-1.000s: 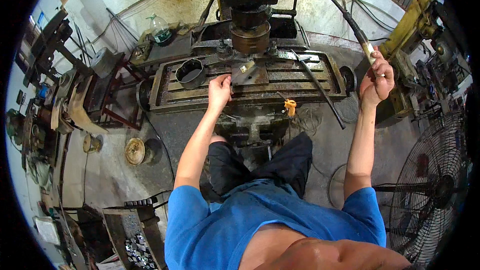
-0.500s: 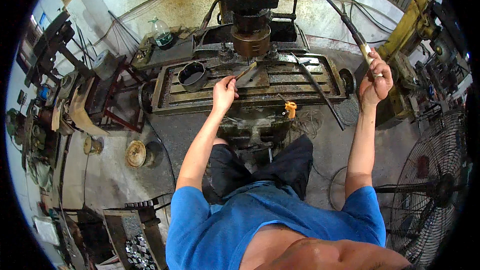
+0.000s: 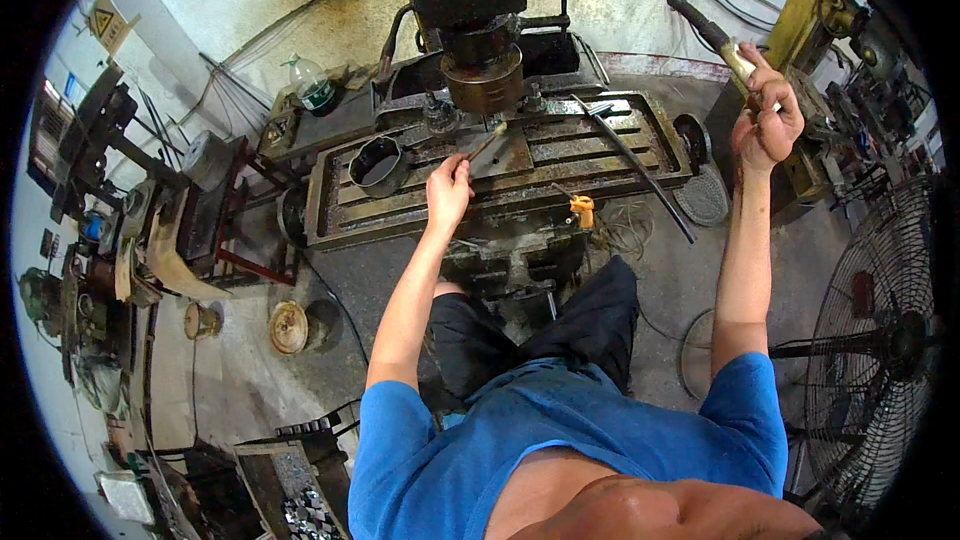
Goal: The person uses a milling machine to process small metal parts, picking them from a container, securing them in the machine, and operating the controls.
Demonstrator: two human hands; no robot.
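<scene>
My left hand (image 3: 449, 190) is closed around a thin wooden-handled brush (image 3: 487, 144), its tip near the work area below the spindle head (image 3: 483, 80). A small bit shows under the spindle, above the slotted machine table (image 3: 345, 218). My right hand (image 3: 770, 125) is raised at the right, gripping the pale end of a long dark machine lever (image 3: 695, 18). To the left of the brush a dark pot (image 3: 380, 166) of dark liquid stands on the table. A long metal bar (image 3: 645, 175) lies slanted across the table's right part, its near end jutting past the edge.
An orange-handled tool (image 3: 582, 208) sits at the table's front edge. A large caged fan (image 3: 860, 330) stands close on my right. On the left are a round tub (image 3: 288, 328) on the floor and a tray of metal pieces (image 3: 310, 505). A plastic bottle (image 3: 315, 90) stands behind.
My right hand and the lever's end have moved slightly outward and down relative to the machine. The brush stays near the spindle in my left hand. The whole view has shifted a little.
</scene>
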